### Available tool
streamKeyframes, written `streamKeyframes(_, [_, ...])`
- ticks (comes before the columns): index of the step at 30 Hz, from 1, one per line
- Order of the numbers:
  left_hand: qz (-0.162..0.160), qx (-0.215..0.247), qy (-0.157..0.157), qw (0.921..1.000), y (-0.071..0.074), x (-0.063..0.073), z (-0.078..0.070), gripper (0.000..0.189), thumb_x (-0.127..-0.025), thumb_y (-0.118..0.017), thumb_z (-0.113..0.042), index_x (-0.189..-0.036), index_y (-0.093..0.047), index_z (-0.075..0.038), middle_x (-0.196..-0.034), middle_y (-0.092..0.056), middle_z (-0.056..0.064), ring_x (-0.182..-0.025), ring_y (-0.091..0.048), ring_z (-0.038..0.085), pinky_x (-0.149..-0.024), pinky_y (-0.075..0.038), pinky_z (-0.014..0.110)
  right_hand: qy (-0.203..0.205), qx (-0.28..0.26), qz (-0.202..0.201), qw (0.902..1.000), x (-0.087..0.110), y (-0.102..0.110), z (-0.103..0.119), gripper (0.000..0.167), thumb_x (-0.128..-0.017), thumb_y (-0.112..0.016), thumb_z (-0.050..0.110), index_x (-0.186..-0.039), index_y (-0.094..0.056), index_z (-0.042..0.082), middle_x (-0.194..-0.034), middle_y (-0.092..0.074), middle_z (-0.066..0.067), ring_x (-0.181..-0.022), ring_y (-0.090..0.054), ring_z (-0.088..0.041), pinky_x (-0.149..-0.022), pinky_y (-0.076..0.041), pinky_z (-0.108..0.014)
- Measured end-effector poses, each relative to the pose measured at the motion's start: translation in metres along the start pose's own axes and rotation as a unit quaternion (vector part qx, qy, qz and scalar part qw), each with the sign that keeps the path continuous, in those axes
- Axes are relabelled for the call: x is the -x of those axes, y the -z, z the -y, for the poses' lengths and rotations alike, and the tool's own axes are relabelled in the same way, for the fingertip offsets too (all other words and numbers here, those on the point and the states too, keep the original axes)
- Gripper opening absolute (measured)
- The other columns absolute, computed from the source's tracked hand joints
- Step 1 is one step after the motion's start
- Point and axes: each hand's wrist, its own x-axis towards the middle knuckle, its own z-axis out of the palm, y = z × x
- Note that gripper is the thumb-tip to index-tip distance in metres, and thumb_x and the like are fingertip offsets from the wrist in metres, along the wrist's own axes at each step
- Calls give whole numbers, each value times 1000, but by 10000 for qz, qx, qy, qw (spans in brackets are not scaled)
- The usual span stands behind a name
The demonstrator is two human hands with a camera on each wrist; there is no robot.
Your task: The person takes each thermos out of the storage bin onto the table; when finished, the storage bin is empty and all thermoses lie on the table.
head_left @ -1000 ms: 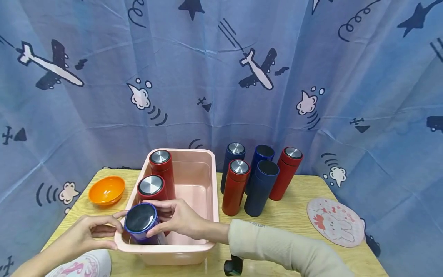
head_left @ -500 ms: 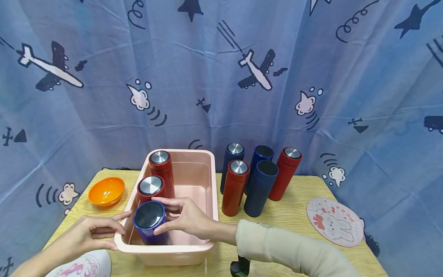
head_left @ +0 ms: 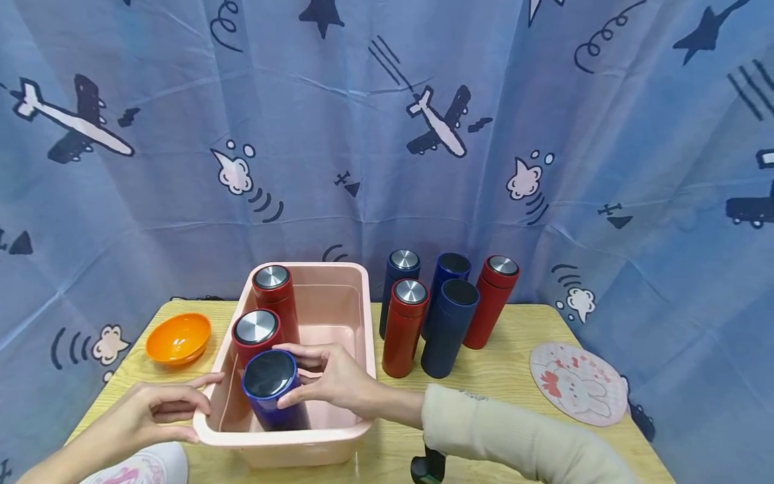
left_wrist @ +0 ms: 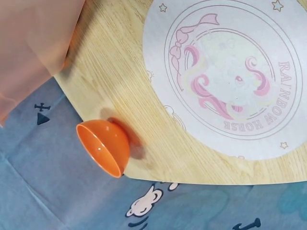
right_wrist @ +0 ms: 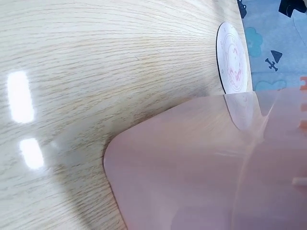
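In the head view my right hand (head_left: 341,384) holds a shiny blue thermos (head_left: 275,396) with a dark lid, thumb at the near side and fingers behind. The thermos leans a little, low inside the pink plastic bin (head_left: 302,440); its base is hidden by the front wall. My left hand (head_left: 154,410) grips the bin's rim at the front left corner. Behind the blue thermos, two red thermoses with silver lids, a nearer one (head_left: 256,333) and a farther one (head_left: 275,296), stand along the bin's left wall. Neither wrist view shows a hand.
Right of the bin stand several thermoses, among them a red one (head_left: 405,333), a dark blue one (head_left: 450,333) and another red one (head_left: 492,302). An orange bowl (head_left: 178,339) sits left. A rabbit mat (head_left: 577,386) lies right, a round unicorn mat (left_wrist: 225,86) front left.
My right hand has moved the blue thermos rightward, away from the bin's front left corner. The left hand stays at the rim. The head view has shifted slightly.
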Motion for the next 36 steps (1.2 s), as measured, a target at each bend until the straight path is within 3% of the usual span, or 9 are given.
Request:
streamKeyframes(12, [-14,-74,335,9994,0,0,-4,34,-76,-73,10,-105,-66,-6,-134,-55,-13,-115,-55,-2,-77,-58,24,-69,72,-140,9999,6,17,7,64,-74,-74,-13,-133,-54,1,-130,-57,-17,-123,-52,-25,-97,-48,-27])
streamKeyframes(19, [-18,-128,195,9997,1,-1,-3,35,-74,-73,11,-105,-66,-6,-133,-55,-11,-116,-54,-2,-77,-58,24,-170,262,-282,9991,12,27,10,64,-74,-76,-11,-133,-55,3,-130,-58,-13,-121,-54,-22,-97,-49,-29])
streamKeyframes(29, [-29,-162,409,9990,1,0,-2,35,-74,-73,10,-104,-66,-7,-133,-54,-16,-113,-56,-3,-75,-58,23,-133,344,-208,9991,18,39,16,65,-74,-77,-8,-134,-55,8,-127,-62,-6,-116,-58,-17,-99,-48,-29])
streamKeyframes(36, [16,-181,338,9993,2,1,0,36,-74,-73,12,-105,-66,-6,-136,-52,-16,-115,-53,-4,-76,-57,20,-5,477,-223,9986,20,45,23,63,-74,-78,-6,-132,-56,3,-128,-61,-11,-115,-59,-20,-98,-49,-30])
